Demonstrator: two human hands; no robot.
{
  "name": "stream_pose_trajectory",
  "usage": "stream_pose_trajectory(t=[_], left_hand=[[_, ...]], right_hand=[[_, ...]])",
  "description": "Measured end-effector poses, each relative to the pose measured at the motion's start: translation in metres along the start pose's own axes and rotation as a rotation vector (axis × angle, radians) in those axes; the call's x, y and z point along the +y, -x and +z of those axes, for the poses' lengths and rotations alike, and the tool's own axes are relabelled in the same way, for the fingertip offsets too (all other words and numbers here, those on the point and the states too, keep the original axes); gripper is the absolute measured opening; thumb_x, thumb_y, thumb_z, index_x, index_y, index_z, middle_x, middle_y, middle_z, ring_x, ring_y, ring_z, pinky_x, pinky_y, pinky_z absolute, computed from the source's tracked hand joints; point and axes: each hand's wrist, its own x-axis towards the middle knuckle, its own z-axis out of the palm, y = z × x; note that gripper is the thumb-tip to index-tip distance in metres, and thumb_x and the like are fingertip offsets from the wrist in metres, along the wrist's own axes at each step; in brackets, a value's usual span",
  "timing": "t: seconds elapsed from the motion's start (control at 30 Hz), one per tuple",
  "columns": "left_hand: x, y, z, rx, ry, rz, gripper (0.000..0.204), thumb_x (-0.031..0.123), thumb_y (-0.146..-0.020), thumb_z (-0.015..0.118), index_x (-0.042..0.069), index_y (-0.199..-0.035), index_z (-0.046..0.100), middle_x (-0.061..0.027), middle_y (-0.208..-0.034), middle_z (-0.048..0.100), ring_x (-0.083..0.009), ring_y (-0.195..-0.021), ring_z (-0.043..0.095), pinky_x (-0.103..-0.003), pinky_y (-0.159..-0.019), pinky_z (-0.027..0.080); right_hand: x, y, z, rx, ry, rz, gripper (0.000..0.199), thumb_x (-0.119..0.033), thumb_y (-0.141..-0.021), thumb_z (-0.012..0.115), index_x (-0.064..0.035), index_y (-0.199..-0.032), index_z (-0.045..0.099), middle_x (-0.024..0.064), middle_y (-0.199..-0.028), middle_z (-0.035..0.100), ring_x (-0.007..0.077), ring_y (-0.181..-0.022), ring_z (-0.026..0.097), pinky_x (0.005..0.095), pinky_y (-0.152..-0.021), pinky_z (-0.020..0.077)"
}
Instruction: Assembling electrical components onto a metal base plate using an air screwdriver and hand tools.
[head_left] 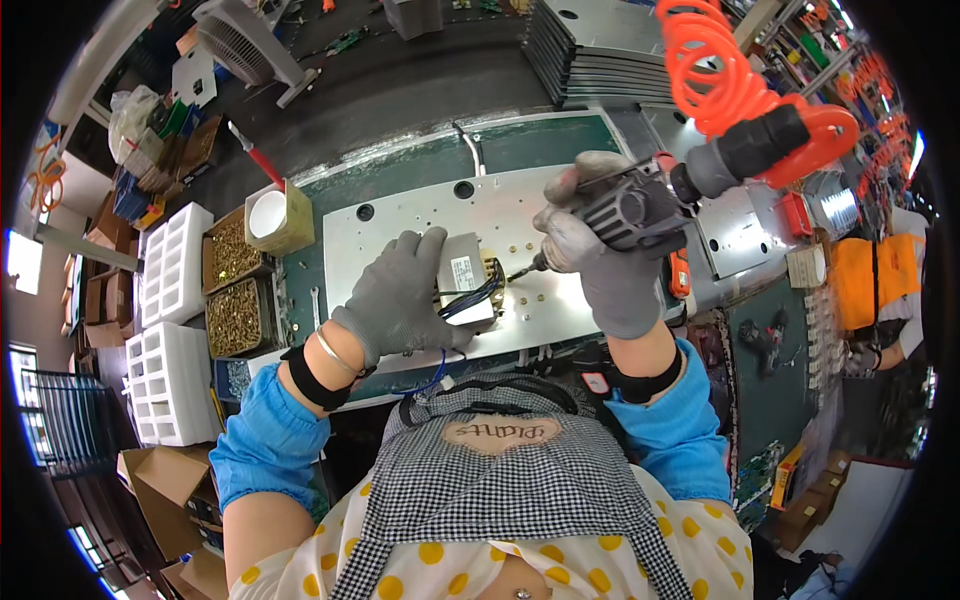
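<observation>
My left hand [395, 295], in a grey glove, rests along the left side of a silver metal box [462, 275] with a white label, likely a power supply, its fingers and thumb holding the box's two ends. Dark wires [472, 303] run over the box to brass-coloured terminals [493, 282] on its right edge. The box sits on a perforated metal plate [390, 225]. My gloved right hand [610, 270] is closed around a dark power screwdriver [630, 212]. Its bit [522, 271] points left at the terminals; whether it touches a screw I cannot tell.
An orange coiled hose [705, 65] rises from the screwdriver. Left of the plate stand bins of small brass-coloured hardware [238, 318], a tub [290, 220], a wrench [316, 308] and white foam trays [165, 385]. Stacked metal panels [590, 60] lie at the back. Another person's orange garment [880, 275] shows at right.
</observation>
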Motion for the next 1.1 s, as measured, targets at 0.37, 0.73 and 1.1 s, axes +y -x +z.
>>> stream_pose_trajectory(t=[0.37, 0.73, 1.1], left_hand=[[0.002, -0.003, 0.005, 0.092, 0.094, 0.044, 0.11, 0.051, -0.047, 0.091, -0.001, -0.13, 0.04, -0.0203, -0.109, 0.053, -0.0372, -0.1, 0.058, -0.044, -0.087, 0.049], [0.003, -0.005, 0.006, 0.106, 0.086, 0.061, 0.103, 0.048, -0.051, 0.089, 0.0, -0.129, 0.041, -0.0206, -0.106, 0.055, -0.0373, -0.098, 0.058, -0.043, -0.084, 0.05], [-0.004, -0.007, 0.007, 0.105, 0.26, 0.108, 0.101, 0.032, -0.051, 0.087, 0.0, -0.134, 0.039, -0.0223, -0.123, 0.052, -0.0404, -0.113, 0.053, -0.043, -0.096, 0.045]], right_hand=[[0.016, -0.021, -0.001, 0.004, -0.127, -0.035, 0.048, 0.002, -0.076, 0.071, -0.0061, -0.12, 0.052, 0.0043, -0.103, 0.063, 0.0093, -0.086, 0.061, 0.0235, -0.076, 0.0518], [0.046, -0.033, 0.009, -0.124, -0.144, 0.153, 0.053, -0.01, -0.074, 0.075, 0.0004, -0.12, 0.053, 0.0069, -0.095, 0.066, 0.0122, -0.083, 0.063, 0.028, -0.075, 0.0536], [0.039, -0.068, 0.043, -0.527, 0.207, 0.001, 0.05, -0.015, -0.068, 0.072, -0.0005, -0.114, 0.058, 0.0163, -0.087, 0.065, 0.0297, -0.08, 0.066, 0.038, -0.073, 0.0523]])
